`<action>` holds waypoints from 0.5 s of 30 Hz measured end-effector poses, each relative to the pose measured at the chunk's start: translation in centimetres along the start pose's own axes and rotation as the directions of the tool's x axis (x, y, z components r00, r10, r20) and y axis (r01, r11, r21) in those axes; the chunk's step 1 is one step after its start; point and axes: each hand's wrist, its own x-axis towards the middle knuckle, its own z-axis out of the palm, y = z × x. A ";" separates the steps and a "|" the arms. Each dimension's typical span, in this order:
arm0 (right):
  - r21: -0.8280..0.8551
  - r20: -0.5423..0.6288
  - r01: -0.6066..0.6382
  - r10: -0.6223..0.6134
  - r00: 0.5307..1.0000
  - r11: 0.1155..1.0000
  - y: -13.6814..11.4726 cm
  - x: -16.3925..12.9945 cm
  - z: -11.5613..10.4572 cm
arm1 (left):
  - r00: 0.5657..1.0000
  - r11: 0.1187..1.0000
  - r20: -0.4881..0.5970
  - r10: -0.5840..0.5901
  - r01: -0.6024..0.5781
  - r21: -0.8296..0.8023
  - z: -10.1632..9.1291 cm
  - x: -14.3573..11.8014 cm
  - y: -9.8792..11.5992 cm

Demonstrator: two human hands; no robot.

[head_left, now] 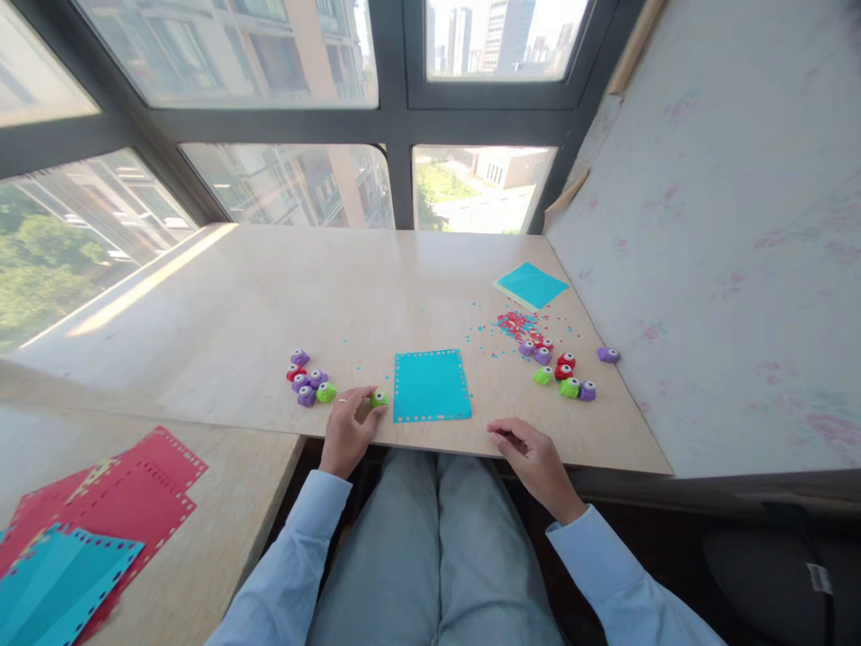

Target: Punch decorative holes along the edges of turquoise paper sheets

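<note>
The left fingers (363, 393) have one green craft punch (378, 400); left of them sit six more punches (317, 378): four purple, one red, one green. Beyond the right fingers (503, 425), rightward, are nine others (566, 362): four purple, three red, two green. One blue sheet (431, 388) lies between both hands' fingers, one blue square (534, 284) beyond the right ones. Well left of the left fingers: at least two red sheets (134, 502), at least one punched blue sheet (73, 579). The paper confetti (515, 325) beyond the right fingers is uncountably small.

green punch (378, 399): glossy plastic | blue sheet (431, 386): matt paper | tabletop (235, 305): smooth, wood-look | sleeve (286, 547): matt cloth
</note>
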 end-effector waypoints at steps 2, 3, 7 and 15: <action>0.004 0.005 -0.019 0.019 1.000 1.000 0.0 0.0 0.0 | 0.999 1.000 -0.028 -0.016 0.015 -0.019 0.2 -0.2 0.1; 0.008 0.009 -0.030 0.030 1.000 1.000 -0.1 -0.1 -0.1 | 0.999 0.999 -0.047 -0.028 0.026 -0.042 0.1 -0.4 0.1; 0.033 0.017 -0.071 0.071 0.997 0.997 -0.2 -0.1 -0.2 | 0.981 0.991 -0.171 -0.087 0.068 -0.113 -0.5 -1.4 1.1; 0.173 0.018 -0.219 0.219 0.976 0.960 0.0 1.1 -0.1 | 0.992 0.993 -0.090 0.087 -0.094 -0.071 0.6 -4.8 6.0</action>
